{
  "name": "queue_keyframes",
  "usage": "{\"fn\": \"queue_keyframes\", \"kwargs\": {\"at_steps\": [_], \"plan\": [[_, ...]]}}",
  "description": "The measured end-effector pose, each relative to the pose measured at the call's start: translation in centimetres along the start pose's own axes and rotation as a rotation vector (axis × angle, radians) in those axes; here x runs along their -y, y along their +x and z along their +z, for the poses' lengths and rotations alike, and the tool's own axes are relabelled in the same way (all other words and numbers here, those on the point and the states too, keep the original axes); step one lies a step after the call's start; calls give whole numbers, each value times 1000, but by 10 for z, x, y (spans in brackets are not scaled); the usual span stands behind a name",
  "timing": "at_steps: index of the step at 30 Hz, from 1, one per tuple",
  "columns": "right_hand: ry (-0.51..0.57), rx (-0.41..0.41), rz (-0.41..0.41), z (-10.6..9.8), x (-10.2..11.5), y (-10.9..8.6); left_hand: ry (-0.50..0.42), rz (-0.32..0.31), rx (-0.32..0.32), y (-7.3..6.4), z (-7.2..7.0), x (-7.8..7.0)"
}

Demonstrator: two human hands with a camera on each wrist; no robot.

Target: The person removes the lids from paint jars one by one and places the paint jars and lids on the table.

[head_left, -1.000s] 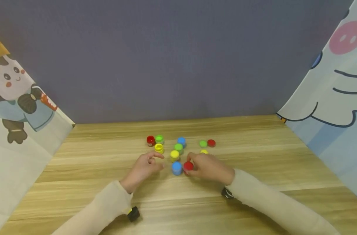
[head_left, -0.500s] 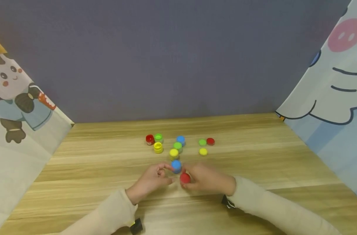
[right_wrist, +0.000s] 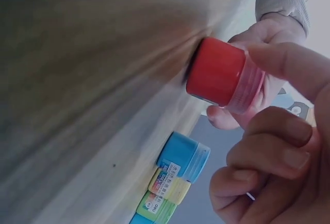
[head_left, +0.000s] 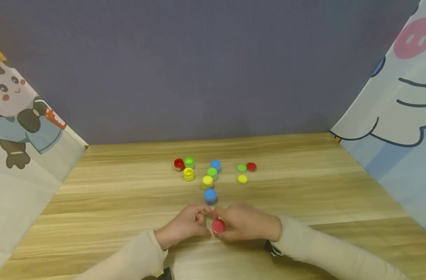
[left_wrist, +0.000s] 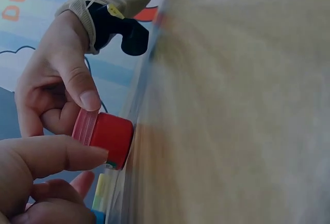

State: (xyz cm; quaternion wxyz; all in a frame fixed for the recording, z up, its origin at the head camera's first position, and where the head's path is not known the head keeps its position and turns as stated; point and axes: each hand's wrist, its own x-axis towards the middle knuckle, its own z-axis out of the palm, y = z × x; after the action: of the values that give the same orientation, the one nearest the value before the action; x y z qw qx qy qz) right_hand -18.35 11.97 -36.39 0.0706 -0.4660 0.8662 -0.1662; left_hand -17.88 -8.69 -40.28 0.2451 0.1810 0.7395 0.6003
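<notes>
My right hand [head_left: 244,224] pinches a small red jar [head_left: 218,226] between thumb and index finger at the front middle of the table. In the right wrist view the jar [right_wrist: 214,72] has a solid red body and a translucent, ridged lid, and its base is on or just above the tabletop. My left hand [head_left: 184,224] is close on the jar's left side, thumb and index finger apart. Its near finger overlaps the jar [left_wrist: 112,134] in the left wrist view; whether it touches cannot be told. Just beyond the hands stands a blue jar [head_left: 210,197].
Behind the blue jar come lidded yellow [head_left: 207,182], green [head_left: 212,173] and blue [head_left: 215,165] jars. At the back left stand lidless red [head_left: 179,165], green [head_left: 189,162] and yellow [head_left: 189,174] jars. Green [head_left: 242,167], red [head_left: 251,167] and yellow [head_left: 242,179] lids lie right.
My right hand has drawn the red jar from beside the near blue jar toward the table's front. The left hand has moved forward-facing to nearer the body and right, closing in on the jar.
</notes>
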Motion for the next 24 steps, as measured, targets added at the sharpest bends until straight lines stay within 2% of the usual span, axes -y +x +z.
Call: {"fn": "queue_keyframes", "kwargs": {"at_steps": [9, 16, 24], "plan": [[11, 20, -2, 0, 1, -1, -33, -28, 71, 2, 6, 2], [-2, 12, -19, 0, 0, -1, -22, -46, 66, 3, 11, 0], [-15, -10, -58, -1, -1, -3, -8, -18, 67, 5, 14, 3]]}}
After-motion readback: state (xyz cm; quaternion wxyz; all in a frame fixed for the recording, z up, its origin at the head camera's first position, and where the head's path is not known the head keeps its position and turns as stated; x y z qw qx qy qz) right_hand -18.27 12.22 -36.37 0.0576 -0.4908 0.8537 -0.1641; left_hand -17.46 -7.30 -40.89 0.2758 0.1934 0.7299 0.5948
